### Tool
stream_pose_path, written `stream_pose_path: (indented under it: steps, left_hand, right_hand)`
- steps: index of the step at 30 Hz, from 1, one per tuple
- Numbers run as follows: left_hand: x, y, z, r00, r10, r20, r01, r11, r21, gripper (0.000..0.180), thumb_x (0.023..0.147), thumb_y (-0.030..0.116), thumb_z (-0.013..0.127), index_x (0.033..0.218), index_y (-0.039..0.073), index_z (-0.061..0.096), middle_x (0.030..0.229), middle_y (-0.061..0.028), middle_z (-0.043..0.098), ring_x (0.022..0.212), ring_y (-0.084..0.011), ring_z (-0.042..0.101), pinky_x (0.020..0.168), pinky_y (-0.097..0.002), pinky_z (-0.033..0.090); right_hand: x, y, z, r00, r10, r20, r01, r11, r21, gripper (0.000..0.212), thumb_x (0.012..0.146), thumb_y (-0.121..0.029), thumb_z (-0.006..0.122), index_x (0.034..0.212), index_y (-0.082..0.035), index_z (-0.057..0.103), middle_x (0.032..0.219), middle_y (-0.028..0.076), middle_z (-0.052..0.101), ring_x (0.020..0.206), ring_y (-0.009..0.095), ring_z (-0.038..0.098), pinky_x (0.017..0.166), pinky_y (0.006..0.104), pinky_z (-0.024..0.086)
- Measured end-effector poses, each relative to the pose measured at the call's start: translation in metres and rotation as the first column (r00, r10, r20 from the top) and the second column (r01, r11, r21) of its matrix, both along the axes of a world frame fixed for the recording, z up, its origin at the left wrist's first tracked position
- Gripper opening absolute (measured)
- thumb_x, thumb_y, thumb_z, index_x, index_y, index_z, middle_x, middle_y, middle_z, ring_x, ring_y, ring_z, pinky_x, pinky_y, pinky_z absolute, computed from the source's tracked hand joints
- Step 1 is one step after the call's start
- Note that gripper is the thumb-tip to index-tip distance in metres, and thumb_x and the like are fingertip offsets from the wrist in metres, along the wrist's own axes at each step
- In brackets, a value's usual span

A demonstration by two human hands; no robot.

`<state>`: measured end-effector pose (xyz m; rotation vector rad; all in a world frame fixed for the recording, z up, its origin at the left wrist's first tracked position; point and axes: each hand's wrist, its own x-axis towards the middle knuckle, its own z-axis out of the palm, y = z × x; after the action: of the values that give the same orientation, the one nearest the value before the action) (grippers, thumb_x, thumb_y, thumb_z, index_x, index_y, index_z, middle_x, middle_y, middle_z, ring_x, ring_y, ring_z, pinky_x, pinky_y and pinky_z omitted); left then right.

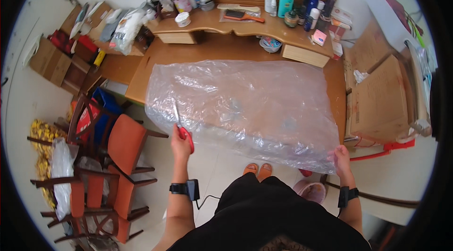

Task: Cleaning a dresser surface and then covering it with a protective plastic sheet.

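Note:
A large clear plastic sheet (245,104) lies spread over the wooden dressing table, and its near edge hangs past the table front. My left hand (180,143) grips red-handled scissors (188,138) at the sheet's near left. The blades point away from me over the plastic and look closed, though glare blurs them. At the near right corner, my right hand (341,158) pinches the edge of the sheet between its fingers. Each of my wrists wears a black band, the left one with a small box on it.
Bottles, jars and a hairbrush (243,16) stand along the raised shelf (212,27) below a mirror. Cardboard boxes (377,102) are stacked at the right. Orange-seated chairs (126,140) crowd the left side. A pink bin (310,190) sits on the floor near my feet.

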<state>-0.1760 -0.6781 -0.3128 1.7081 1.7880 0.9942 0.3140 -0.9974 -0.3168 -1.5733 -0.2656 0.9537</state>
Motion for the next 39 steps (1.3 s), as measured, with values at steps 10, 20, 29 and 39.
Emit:
stream_pose_path:
  steps: [10, 20, 29, 39]
  left_hand:
    - [-0.127, 0.094, -0.017, 0.967, 0.208, -0.144, -0.220, 0.973, -0.069, 0.054, 0.070, 0.013, 0.063, 0.118, -0.002, 0.044, 0.096, -0.0187, 0.061, 0.085, -0.0276, 0.061, 0.074, -0.0350, 0.047]
    - [-0.150, 0.264, 0.014, 0.818, 0.040, -0.574, -0.069, 0.997, -0.029, 0.041, 0.073, 0.021, 0.061, 0.107, 0.002, 0.050, 0.087, -0.0241, 0.060, 0.083, -0.0386, 0.058, 0.072, -0.0447, 0.047]
    - [-0.163, 0.373, -0.016, 0.766, -0.131, -0.629, 0.030, 0.985, -0.168, 0.047, 0.076, 0.028, 0.061, 0.115, 0.004, 0.050, 0.097, -0.0251, 0.056, 0.091, -0.0382, 0.055, 0.078, -0.0444, 0.044]
    - [-0.121, 0.384, 0.018, 0.796, -0.265, -0.545, 0.253, 0.962, -0.099, 0.037, 0.083, 0.019, 0.051, 0.110, -0.006, 0.051, 0.096, -0.0265, 0.056, 0.090, -0.0398, 0.053, 0.074, -0.0441, 0.043]
  right_hand:
    - [0.027, 0.010, -0.016, 0.999, -0.043, 0.010, 0.044, 0.997, -0.060, 0.004, 0.086, -0.007, 0.045, 0.084, -0.009, 0.047, 0.072, 0.003, 0.054, 0.064, 0.014, 0.055, 0.056, 0.0282, 0.047]
    - [0.048, -0.005, -0.022, 0.974, 0.005, 0.227, 0.085, 0.919, -0.385, 0.001, 0.083, -0.010, 0.046, 0.083, -0.009, 0.048, 0.067, 0.001, 0.053, 0.064, 0.010, 0.055, 0.055, 0.0263, 0.046]
    - [0.046, 0.038, -0.010, 0.419, 0.579, 0.699, 0.438, 0.546, -0.714, 0.017, 0.076, -0.009, 0.047, 0.089, -0.001, 0.055, 0.087, 0.023, 0.058, 0.085, 0.040, 0.055, 0.074, 0.0457, 0.044]
    - [0.054, 0.261, 0.037, 0.077, 0.401, 0.913, 0.239, 0.882, -0.407, 0.033, 0.078, -0.010, 0.055, 0.109, 0.000, 0.052, 0.112, 0.021, 0.052, 0.107, 0.036, 0.047, 0.093, 0.0397, 0.038]
